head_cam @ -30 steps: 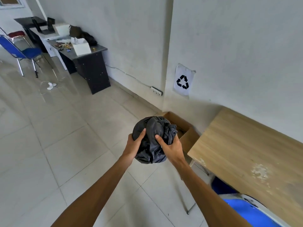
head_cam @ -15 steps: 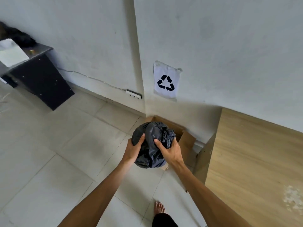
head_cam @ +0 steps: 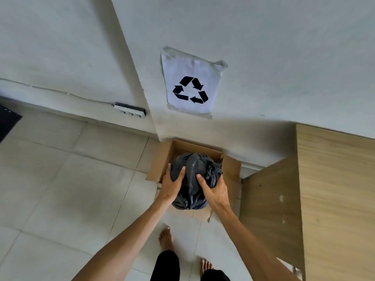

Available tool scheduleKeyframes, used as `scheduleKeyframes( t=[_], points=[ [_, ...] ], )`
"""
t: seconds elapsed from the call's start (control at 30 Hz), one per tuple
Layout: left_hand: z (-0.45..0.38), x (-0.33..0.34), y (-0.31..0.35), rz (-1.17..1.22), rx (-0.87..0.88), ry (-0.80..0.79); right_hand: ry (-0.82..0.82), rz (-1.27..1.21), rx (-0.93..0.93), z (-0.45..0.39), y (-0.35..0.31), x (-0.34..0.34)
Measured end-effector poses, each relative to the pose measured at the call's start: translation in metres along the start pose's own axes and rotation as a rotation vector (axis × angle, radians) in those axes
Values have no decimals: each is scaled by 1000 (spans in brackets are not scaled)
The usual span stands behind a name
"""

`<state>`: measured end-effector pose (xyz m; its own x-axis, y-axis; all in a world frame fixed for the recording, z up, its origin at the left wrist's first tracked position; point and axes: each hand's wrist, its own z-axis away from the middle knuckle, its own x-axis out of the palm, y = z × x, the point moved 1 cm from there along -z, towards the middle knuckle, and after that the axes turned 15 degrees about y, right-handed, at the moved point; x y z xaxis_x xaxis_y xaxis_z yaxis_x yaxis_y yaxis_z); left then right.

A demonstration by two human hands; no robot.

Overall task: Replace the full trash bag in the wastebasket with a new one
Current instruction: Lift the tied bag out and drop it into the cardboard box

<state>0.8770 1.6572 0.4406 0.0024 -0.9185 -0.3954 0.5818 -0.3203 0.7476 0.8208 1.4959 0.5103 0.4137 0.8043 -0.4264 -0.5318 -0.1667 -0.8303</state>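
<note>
Closer now: bag [head_cam: 192,179] carried up to open box [head_cam: 194,147] by wall, held above its mouth. Left hand [head_cam: 171,186], right hand [head_cam: 213,191] clamp bag sides, fingers curled. Drop-off looks next; new liner not yet fitted.

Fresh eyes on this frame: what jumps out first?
Both hands, left and right, grip a bulging black trash bag at centre frame, over an open cardboard box on the floor by the wall. Above it, a taped paper recycling sign stands out on the wall. A wooden table fills the right side.
</note>
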Motion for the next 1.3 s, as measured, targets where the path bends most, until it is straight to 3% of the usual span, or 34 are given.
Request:
scheduleKeyframes(
  t=[0.17, 0.4, 0.77, 1.03, 1.2, 1.3],
  points=[
    [-75, 37, -16, -96, 33, -30, 54, 2, 114, -73, 66, 71],
    [-215, 116, -113, -205, 69, -63, 94, -93, 199, -179, 178, 157],
    [-335, 212, -245, -175, 15, -112, 82, 12, 133, -287, 342, 248],
    [-370, 226, -287, -244, -164, -133, 1, 194, -24, -309, 388, 277],
    [-386, 219, -296, -373, -185, -123, -160, 580, -129, -313, 396, 274],
    [-390, 215, -303, -408, -142, -102, -257, 669, -128, -315, 396, 279]
  ],
)
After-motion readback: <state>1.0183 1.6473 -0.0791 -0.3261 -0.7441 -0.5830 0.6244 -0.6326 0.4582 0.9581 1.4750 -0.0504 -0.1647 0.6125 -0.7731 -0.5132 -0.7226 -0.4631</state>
